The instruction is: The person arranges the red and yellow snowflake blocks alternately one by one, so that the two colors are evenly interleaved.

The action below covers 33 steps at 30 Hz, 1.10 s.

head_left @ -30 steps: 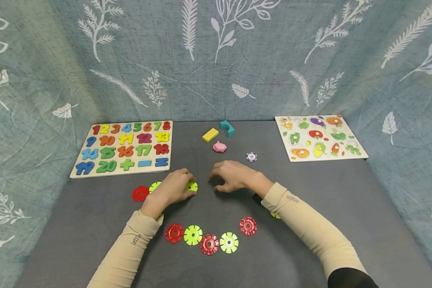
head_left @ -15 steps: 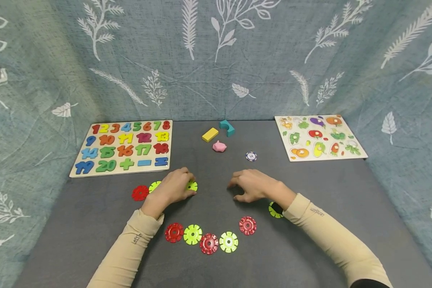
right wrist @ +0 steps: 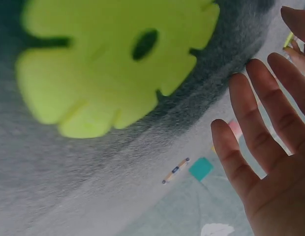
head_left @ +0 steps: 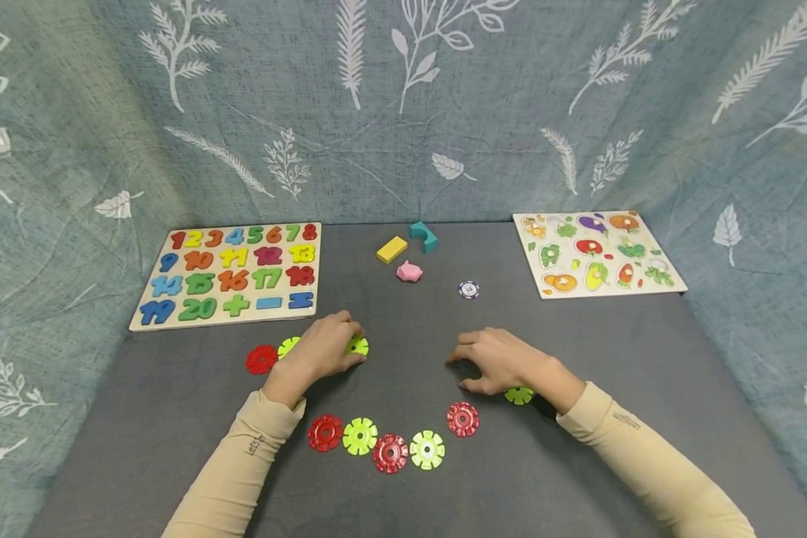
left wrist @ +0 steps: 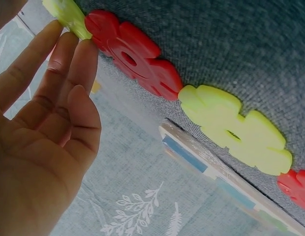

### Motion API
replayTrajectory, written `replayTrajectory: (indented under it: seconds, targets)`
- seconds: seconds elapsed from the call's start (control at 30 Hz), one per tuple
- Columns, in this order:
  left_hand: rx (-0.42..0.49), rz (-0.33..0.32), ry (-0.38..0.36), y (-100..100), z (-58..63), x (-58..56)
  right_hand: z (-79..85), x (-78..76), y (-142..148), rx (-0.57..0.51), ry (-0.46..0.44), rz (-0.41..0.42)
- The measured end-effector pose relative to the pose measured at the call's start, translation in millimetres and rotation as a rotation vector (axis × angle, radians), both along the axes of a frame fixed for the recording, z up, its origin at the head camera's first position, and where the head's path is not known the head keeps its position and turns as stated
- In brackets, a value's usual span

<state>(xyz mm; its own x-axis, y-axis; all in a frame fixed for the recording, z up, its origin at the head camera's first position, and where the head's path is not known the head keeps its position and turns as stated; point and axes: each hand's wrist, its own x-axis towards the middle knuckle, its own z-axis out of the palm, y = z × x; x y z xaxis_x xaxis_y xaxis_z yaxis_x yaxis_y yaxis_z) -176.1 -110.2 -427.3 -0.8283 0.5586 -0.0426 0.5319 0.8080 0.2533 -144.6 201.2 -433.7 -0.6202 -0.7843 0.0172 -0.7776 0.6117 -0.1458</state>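
My left hand (head_left: 317,350) holds a yellow-green notched plastic disc (head_left: 358,346) by its edges, between thumb and fingers, low over the table. In the left wrist view its fingertips meet that disc (left wrist: 69,18), beside a red disc (left wrist: 135,54), another yellow-green disc (left wrist: 236,130) and a red one at the row's end (left wrist: 296,188). From the head, the hand hides the nearer red disc. Relaxed and holding nothing, my right hand (head_left: 501,361) hovers near a single yellow-green disc (head_left: 519,394), partly covered by the wrist; it looms large in the right wrist view (right wrist: 108,64).
Several red and yellow-green discs (head_left: 391,453) lie in a curve at the front. A number puzzle board (head_left: 229,276) stands back left, a vegetable puzzle (head_left: 598,255) back right. Between them are a yellow block (head_left: 392,249), teal arch (head_left: 424,237), pink pig (head_left: 409,271) and poker chip (head_left: 468,290).
My right hand has moved right and nearer to me, away from the left hand, toward the single yellow-green disc. The left hand has stayed in place on its disc.
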Motion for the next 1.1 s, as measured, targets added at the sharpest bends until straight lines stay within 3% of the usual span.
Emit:
replayTrajectory:
  seconds: [0.3, 0.6, 0.87, 1.1]
  targets:
    - [0.006, 0.013, -0.012, -0.1, 2.7, 1.7, 0.5, 22.7, 7.7, -0.013, 0.048, 0.041]
    - [0.001, 0.008, -0.01, -0.2, 3.4, 1.4, 2.5, 43.1, -1.1, 0.037, -0.041, 0.078]
    - [0.006, 0.014, -0.011, -1.1, 3.3, 2.0, 0.3, 50.0, -14.6, 0.119, 0.053, 0.102]
    - [0.004, 0.014, -0.023, -1.1, 4.0, 2.3, -0.3, 51.4, -24.1, 0.132, -0.001, 0.103]
